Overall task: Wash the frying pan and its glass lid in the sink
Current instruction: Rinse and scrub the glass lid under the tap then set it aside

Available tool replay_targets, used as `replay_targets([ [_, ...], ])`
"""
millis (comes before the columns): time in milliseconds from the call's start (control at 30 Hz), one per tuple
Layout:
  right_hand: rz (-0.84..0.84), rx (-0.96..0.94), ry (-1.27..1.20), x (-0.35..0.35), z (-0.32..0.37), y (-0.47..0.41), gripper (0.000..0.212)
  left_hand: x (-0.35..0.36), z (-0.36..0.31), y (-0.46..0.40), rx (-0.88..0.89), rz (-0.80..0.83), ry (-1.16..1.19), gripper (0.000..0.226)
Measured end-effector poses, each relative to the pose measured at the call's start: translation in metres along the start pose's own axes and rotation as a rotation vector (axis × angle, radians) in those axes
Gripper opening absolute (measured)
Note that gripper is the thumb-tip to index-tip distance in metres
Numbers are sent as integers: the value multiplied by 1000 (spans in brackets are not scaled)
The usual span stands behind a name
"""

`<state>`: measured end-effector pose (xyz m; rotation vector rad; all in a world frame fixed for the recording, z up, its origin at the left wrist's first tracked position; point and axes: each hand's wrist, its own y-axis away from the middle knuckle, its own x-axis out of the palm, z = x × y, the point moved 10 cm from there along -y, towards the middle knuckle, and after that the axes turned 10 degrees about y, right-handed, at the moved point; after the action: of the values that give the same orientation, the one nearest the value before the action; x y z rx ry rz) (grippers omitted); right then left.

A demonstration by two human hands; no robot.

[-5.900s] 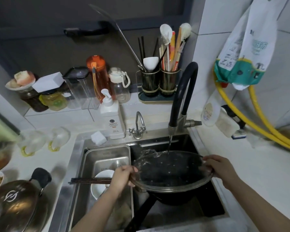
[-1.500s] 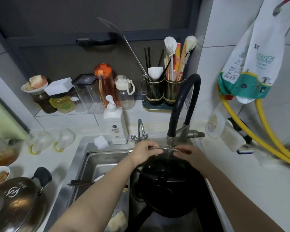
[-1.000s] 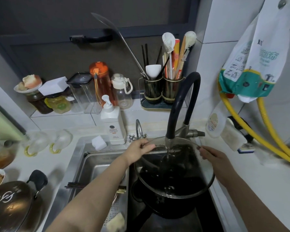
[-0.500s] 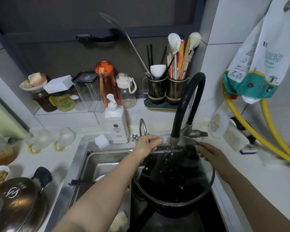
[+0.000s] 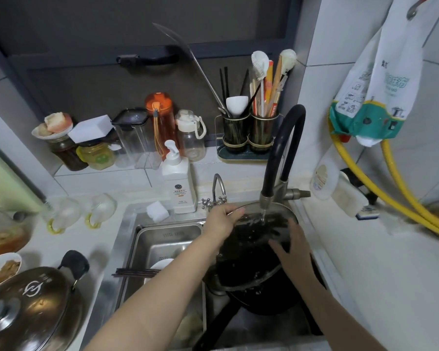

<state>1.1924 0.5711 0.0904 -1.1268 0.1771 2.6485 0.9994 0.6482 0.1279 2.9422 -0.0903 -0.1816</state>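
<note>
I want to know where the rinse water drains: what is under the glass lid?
The black frying pan sits in the sink below the tilted glass lid; its handle points toward the camera. The pan's inside is mostly hidden.

White tiled walls point(image 5: 340, 34) and counter point(image 5: 390, 287) surround a dark window point(image 5: 112, 34)

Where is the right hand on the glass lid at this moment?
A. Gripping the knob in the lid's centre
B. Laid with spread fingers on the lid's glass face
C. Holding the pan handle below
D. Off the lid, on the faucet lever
B: the right hand lies with spread fingers on the glass lid, while the left hand grips its far-left rim under the running faucet.
</note>
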Motion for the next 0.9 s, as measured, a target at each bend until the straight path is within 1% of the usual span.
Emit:
replay_targets([
  [67, 111, 116, -90, 29, -8, 25, 76, -10, 5, 5, -51, -40, 105, 27],
  [133, 214, 165, -160, 55, -7, 45, 74, -21, 13, 10, -115, -75, 190, 28],
  [167, 234, 175, -170, 63, -6, 51, 73, -26, 17, 12, -142, -93, 221, 28],
  [233, 231, 194, -167, 70, 0, 56, 70, -36, 22, 19, -190, -118, 272, 25],
  [300, 217, 204, -131, 70, 6, 56, 67, -47, 27, 28, -227, -150, 295, 16],
  [433, 231, 163, -33, 67, 21, 56, 55, -68, 38, 46, -280, -182, 358, 29],
  [533, 255, 148, -43, 70, 32, 58, 53, -79, 42, 59, -314, -174, 423, 24],
  [667, 249, 114, -26, 67, 53, 56, 48, -96, 41, 76, -346, -204, 515, 20],
  [833, 327, 76, -12, 69, 81, 57, 43, -111, 29, 91, -367, -130, 555, 17],
  [900, 339, 54, -4, 70, 93, 59, 42, -120, 22, 93, -358, -124, 561, 17],
])
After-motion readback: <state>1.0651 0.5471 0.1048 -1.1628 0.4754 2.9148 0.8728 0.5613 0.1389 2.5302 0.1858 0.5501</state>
